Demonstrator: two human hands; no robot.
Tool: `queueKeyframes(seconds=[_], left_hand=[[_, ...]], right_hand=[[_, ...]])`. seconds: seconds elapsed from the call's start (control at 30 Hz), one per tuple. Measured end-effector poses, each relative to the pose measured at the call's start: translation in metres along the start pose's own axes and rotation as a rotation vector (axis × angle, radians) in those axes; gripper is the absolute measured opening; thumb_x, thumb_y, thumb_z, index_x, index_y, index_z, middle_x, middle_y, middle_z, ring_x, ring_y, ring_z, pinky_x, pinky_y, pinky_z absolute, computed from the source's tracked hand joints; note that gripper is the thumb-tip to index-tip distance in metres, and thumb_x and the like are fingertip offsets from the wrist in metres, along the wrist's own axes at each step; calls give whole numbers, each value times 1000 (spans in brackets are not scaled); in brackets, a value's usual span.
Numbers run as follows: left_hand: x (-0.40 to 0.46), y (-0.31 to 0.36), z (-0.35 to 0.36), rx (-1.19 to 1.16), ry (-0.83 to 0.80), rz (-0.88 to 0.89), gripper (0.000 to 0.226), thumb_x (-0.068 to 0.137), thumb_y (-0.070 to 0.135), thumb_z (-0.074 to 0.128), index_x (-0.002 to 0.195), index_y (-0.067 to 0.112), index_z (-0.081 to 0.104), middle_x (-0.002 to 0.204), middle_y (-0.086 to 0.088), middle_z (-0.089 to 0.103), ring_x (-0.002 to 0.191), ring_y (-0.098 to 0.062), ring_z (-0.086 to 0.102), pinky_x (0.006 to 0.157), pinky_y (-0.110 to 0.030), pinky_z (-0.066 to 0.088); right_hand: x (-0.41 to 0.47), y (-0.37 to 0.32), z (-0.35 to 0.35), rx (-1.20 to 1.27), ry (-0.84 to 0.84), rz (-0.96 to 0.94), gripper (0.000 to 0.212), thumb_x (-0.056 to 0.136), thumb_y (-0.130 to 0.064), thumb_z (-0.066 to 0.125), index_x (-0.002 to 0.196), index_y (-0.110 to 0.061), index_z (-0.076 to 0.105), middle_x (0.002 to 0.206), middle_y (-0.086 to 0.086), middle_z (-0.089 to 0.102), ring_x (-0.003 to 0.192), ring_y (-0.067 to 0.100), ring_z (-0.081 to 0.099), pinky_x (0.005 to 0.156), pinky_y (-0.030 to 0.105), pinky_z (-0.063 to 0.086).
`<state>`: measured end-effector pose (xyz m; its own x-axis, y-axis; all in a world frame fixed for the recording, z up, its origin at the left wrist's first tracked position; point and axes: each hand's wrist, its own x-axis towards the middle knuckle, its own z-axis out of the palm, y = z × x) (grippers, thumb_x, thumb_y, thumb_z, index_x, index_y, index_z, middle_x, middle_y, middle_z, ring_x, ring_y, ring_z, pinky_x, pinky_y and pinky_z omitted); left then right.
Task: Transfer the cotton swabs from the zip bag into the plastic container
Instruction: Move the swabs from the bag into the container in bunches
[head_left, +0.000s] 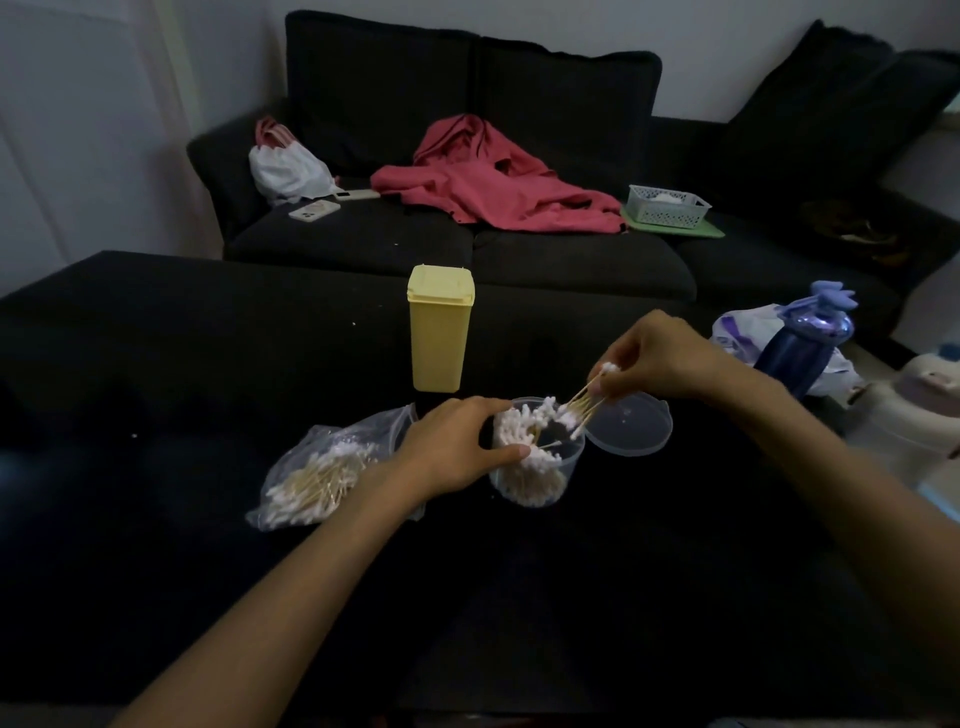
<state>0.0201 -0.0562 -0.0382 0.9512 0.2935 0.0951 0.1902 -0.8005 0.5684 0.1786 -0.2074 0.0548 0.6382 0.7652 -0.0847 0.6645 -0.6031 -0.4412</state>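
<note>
A clear round plastic container (540, 480) stands on the black table, partly filled with upright cotton swabs. My left hand (457, 449) grips its left rim, thumb and fingers curled round it. My right hand (654, 358) pinches a bunch of cotton swabs (584, 402), slanted with their lower tips over the container's right rim. The clear zip bag (317, 475) lies to the left, open toward the container, with several swabs inside. Part of the bag is hidden behind my left wrist.
The container's clear lid (631, 428) lies just right of it. A tall yellow box (440, 327) stands behind. A blue bottle (802, 343) and a plastic bag (743, 327) sit at the table's right edge. A dark sofa with red clothing (493, 182) is behind.
</note>
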Motion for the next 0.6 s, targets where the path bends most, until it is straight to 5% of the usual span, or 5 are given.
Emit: queueKeyframes(seconds=[0.07,0.17,0.3,0.4,0.6], left_hand=[[0,1,1,21,11,-9,58,84,51,62,136,29,48,133,5,56,124,-14,51,99,-40,45],[1,1,3,54,50,-22,52,79,59,63,124,33,58,120,8,64,112,-13,58,89,-39,50],[5,3,10,129,98,-41,49,70,68,65,105,34,64,97,10,69,91,-12,64,74,-38,54],[6,6,13,150,108,-49,50,69,65,69,107,32,63,99,9,68,91,-12,63,73,-37,54],[7,9,11,180,89,-83,52,70,63,69,108,28,64,97,6,68,89,-14,63,69,-34,52]], right_hand=[[6,-6,5,-119,-35,-32,6,78,-17,75,82,-22,76,78,-3,73,72,3,66,71,19,51],[14,-19,20,-276,-78,-132,8,79,-17,73,86,-18,77,66,-13,64,62,-1,58,58,14,43],[21,-26,35,-419,-202,-166,9,79,-17,72,80,-20,64,85,-1,63,70,6,55,64,23,43],[24,-30,45,-497,-245,-187,27,77,-18,74,71,-26,49,98,3,60,83,15,57,68,27,45],[27,-31,55,-512,-329,-179,23,80,-14,71,80,-22,50,96,2,56,82,14,54,56,19,38]])
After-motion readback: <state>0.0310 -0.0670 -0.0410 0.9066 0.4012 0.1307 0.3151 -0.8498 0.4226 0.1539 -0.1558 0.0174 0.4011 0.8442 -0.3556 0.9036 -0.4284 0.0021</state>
